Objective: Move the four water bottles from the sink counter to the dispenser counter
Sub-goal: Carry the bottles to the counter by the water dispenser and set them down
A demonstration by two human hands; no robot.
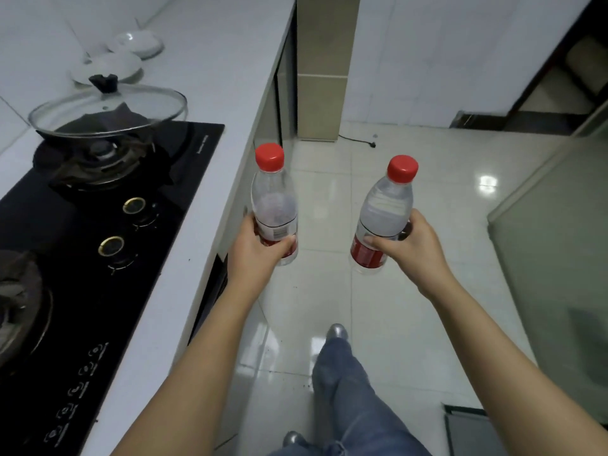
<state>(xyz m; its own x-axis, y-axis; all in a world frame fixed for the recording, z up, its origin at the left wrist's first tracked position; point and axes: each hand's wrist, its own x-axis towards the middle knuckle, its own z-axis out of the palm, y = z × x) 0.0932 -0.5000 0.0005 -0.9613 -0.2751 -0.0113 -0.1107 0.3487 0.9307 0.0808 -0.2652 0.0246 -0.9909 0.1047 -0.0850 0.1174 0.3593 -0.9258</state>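
I hold two clear water bottles with red caps and red labels, both upright over the tiled floor. My left hand (260, 248) grips the left bottle (273, 199) around its label, just off the white counter's edge. My right hand (409, 246) grips the right bottle (385, 212) around its lower half, and that bottle tilts slightly to the right. No sink, dispenser or other bottles are in view.
A white counter (227, 93) runs along my left, with a black gas hob (108, 225), a glass-lidded pan (108, 110) and white bowls (131, 47). Glossy floor tiles (427, 179) lie ahead. A beige cabinet column (324, 67) stands ahead, a glass door (559, 258) at right.
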